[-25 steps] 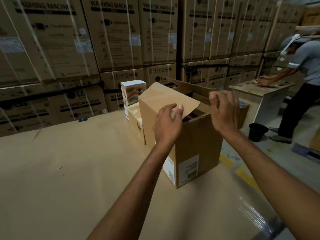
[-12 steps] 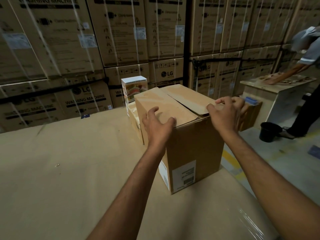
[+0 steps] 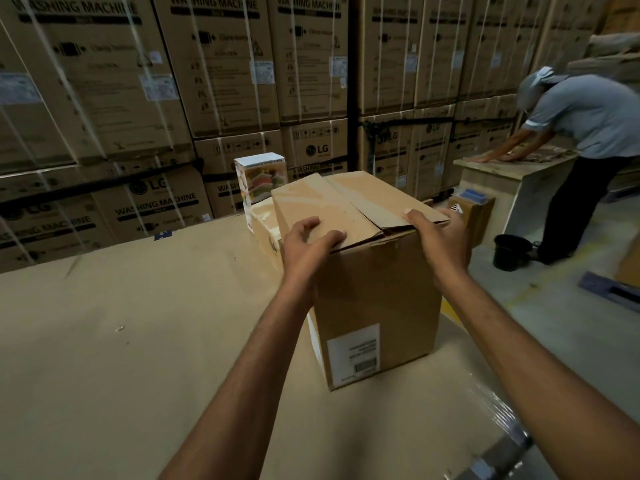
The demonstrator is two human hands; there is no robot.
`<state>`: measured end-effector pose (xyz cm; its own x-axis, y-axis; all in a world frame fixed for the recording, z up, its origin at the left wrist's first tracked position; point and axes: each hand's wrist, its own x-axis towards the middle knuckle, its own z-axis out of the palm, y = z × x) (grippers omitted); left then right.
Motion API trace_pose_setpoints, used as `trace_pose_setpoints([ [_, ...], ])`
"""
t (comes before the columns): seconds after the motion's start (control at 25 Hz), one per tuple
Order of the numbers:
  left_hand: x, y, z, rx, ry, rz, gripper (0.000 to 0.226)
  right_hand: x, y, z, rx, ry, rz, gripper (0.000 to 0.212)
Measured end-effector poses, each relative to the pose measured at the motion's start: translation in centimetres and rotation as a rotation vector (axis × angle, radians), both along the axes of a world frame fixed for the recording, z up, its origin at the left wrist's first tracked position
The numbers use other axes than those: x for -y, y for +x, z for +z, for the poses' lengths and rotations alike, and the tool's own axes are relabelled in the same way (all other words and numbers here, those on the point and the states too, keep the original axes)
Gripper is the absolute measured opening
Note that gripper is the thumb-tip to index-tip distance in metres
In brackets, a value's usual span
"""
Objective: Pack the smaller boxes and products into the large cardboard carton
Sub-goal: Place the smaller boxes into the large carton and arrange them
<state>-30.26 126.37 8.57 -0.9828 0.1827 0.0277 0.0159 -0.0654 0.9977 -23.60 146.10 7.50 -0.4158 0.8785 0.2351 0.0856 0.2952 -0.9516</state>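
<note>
The large cardboard carton point(image 3: 377, 292) stands on the brown worktop point(image 3: 121, 341) with its top flaps folded down. My left hand point(image 3: 306, 245) presses on the near left flap, fingers spread and bent over its edge. My right hand point(image 3: 438, 237) lies on the right flap, fingers over the carton's right top edge. A small white product box point(image 3: 261, 180) with colourful print stands upright behind the carton on the left. A low brown box point(image 3: 265, 226) sits between it and the carton. What is inside the carton is hidden.
Stacked washing machine cartons point(image 3: 207, 81) wall off the back. On the right another person point(image 3: 585, 150) bends over a low table point(image 3: 502, 174). A black bucket point(image 3: 510, 251) stands on the floor there. An open brown box point(image 3: 472, 213) sits behind my right hand.
The carton's flaps went from raised and open to folded flat. Both my hands came down onto the closed top, the right one moving to the right edge.
</note>
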Motion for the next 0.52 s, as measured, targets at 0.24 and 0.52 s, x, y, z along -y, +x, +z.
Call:
trace_pose_setpoints([
  [0.24, 8.4, 6.2, 2.8, 0.005, 0.005, -0.115, 0.033, 9.7, 7.9, 1.1, -0.084, 0.021, -0.138, 0.052],
  [0.52, 20.5, 12.2, 3.3, 0.016, -0.001, -0.152, 0.025, 22.0, 15.1, 2.1, -0.114, 0.109, -0.107, 0.056],
])
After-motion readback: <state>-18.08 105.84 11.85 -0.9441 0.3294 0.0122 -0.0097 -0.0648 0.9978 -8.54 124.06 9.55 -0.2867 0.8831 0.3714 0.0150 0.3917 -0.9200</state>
